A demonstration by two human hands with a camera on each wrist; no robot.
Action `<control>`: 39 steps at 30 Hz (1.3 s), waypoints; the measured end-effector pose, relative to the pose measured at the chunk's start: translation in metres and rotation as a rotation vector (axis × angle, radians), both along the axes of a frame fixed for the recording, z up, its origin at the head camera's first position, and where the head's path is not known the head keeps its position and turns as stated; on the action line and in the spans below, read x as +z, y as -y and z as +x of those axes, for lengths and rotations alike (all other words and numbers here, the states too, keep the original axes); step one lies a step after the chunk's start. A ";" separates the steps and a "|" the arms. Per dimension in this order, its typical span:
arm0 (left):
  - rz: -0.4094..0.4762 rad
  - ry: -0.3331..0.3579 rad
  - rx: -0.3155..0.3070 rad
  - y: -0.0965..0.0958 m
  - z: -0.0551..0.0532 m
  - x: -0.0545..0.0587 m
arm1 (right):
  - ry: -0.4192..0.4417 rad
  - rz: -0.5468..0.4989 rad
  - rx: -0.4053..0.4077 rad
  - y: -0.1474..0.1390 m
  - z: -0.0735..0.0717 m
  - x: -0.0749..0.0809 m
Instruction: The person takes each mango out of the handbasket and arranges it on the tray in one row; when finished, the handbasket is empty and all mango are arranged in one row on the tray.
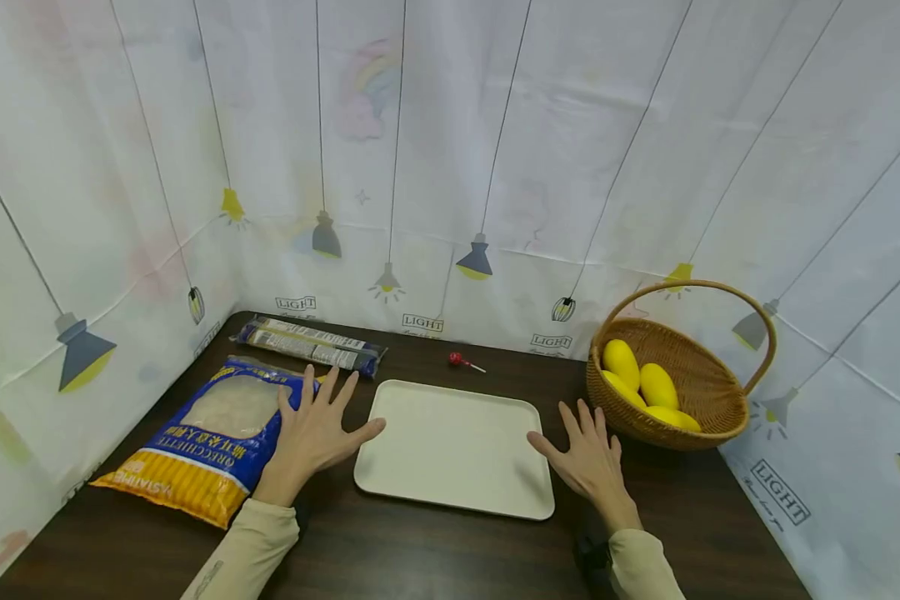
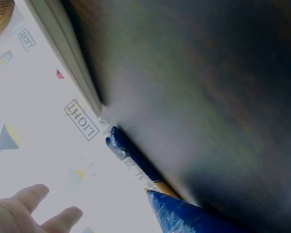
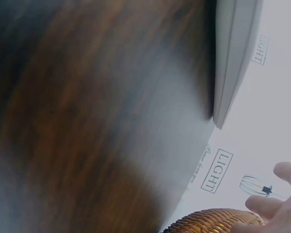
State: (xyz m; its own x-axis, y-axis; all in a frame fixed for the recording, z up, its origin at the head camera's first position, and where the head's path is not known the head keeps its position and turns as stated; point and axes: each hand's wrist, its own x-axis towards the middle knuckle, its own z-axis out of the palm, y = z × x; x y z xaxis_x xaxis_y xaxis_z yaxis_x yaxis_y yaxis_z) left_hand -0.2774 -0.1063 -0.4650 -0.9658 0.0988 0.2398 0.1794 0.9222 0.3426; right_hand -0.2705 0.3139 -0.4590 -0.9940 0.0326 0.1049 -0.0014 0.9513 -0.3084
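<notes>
Spread and grasping nothing, the left hand (image 1: 315,437) and right hand (image 1: 588,458) flank a cream tray (image 1: 453,446), apparently poised, the next move likely calling for closing inward.

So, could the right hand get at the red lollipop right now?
Probably yes: the right hand looks empty, and the red lollipop lies uncovered on the dark tabletop. Only a corner of the cream tray seems to lie between them, and its low rim should be easy to reach over.
</notes>
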 end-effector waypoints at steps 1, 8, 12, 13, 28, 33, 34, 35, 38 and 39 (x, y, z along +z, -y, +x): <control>0.000 0.000 -0.002 0.000 0.000 0.000 | -0.004 -0.001 -0.001 0.000 0.001 -0.001; -0.012 0.022 -0.012 -0.001 0.002 0.001 | 0.003 -0.015 0.001 0.002 0.007 -0.004; -0.020 0.032 -0.011 0.000 0.003 0.004 | 0.002 -0.023 0.004 0.003 0.010 -0.003; -0.018 0.030 -0.012 0.000 0.003 0.004 | -0.003 -0.023 0.003 0.003 0.010 -0.003; 0.006 0.115 -0.059 -0.011 0.012 -0.001 | -0.076 -0.015 0.059 0.001 0.014 0.014; 0.017 0.193 -0.100 -0.017 0.016 -0.004 | -0.103 0.002 0.079 -0.005 0.010 0.032; 0.022 0.208 -0.109 -0.017 0.017 -0.005 | -0.111 0.004 0.084 -0.007 0.008 0.036; 0.025 0.220 -0.118 -0.018 0.017 -0.005 | -0.119 0.006 0.088 -0.009 0.006 0.039; 0.028 0.245 -0.138 -0.020 0.019 -0.007 | -0.143 0.011 0.098 -0.016 0.000 0.049; 0.031 0.255 -0.147 -0.020 0.019 -0.007 | -0.151 0.012 0.099 -0.018 -0.002 0.052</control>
